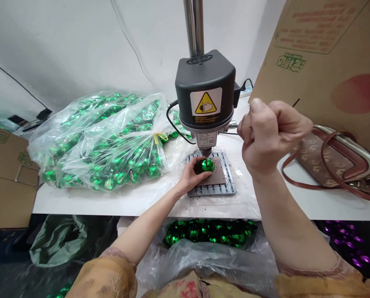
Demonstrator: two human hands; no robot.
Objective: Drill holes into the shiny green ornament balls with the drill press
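A small bench drill press point(205, 89) with a black housing and a yellow warning label stands in front of me. Under its chuck, my left hand point(191, 176) pinches a shiny green mirrored ball point(207, 165) between thumb and fingers. The drill bit meets the top of the ball; how deep it goes I cannot tell. The ball rests on a brown board point(219, 176) on the grey slotted base point(212, 190). My right hand point(267, 134) is closed in a fist around the drill press's feed lever point(230, 133), whose grip is mostly hidden by the fingers.
Clear plastic bags of green balls point(110, 145) lie left on the white table point(88, 203). More green balls point(210, 231) sit in an open bag below the table edge. At right are a brown handbag point(330, 159) and a cardboard box point(321, 62). Dark shavings surround the base.
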